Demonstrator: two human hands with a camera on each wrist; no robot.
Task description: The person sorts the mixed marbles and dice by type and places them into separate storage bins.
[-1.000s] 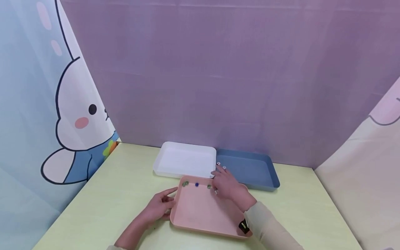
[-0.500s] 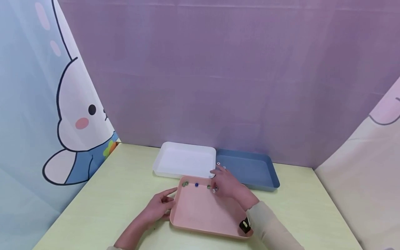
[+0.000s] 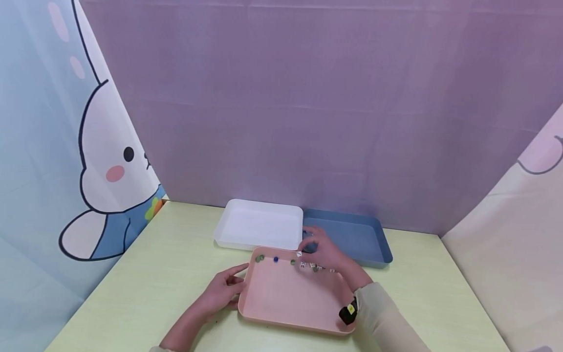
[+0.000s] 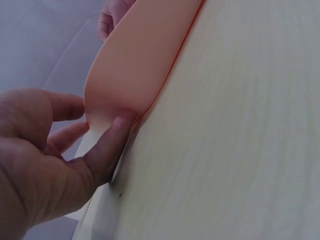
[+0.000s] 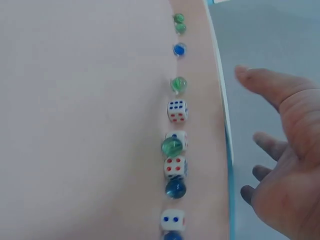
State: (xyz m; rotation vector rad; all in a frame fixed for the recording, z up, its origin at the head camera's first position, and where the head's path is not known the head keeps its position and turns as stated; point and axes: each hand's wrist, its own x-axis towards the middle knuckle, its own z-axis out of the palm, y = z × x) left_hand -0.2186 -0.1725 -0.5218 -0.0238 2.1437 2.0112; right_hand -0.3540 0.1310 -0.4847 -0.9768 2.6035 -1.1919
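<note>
In the head view a pink tray [image 3: 290, 298] holds a row of dice and glass marbles along its far side. My left hand [image 3: 222, 291] touches the tray's left wall from outside, fingers spread; the left wrist view shows its thumb [image 4: 117, 132] against the wall. Over the far rim, my right hand [image 3: 327, 254] pinches a white die [image 3: 299, 253] at its fingertips. In the right wrist view the right hand [image 5: 290, 135] hangs beyond the rim, with that die out of sight. Below lie green marbles [image 5: 179, 84], a blue marble [image 5: 179, 49] and a die [image 5: 177, 111].
A white tray [image 3: 259, 225] stands behind the pink one, with a blue-grey tray [image 3: 352, 239] to its right, partly covered by my right hand. A purple curtain [image 3: 281, 107] hangs behind the pale table [image 3: 189, 234].
My right hand has lifted a die from the row toward the far rim, uncovering other dice in the pink tray. The left hand has stayed at the tray's left side.
</note>
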